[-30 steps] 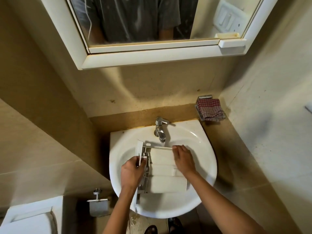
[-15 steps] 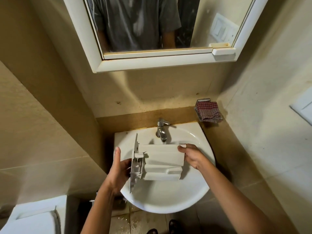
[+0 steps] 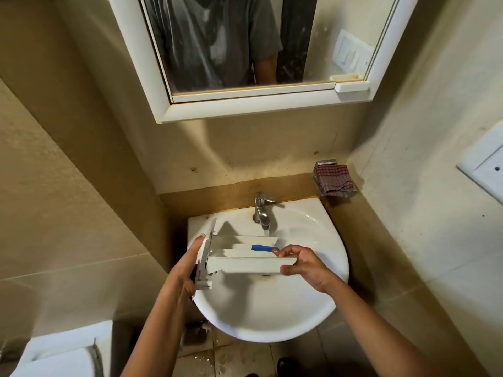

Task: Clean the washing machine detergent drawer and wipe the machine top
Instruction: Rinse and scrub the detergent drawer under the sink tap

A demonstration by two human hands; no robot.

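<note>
Left hand [image 3: 187,265] flat, fingers straight, pressed against the front end of the detergent drawer [image 3: 245,263]. Drawer held above the sink [image 3: 272,330], just below the tap [image 3: 261,210]. Right hand [image 3: 304,265] pinches its back end.

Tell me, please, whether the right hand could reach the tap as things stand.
Probably yes, once it lets go: the right hand grips one end of the drawer, and the tap stands just behind with nothing between. The left hand would hold the drawer alone.
</note>
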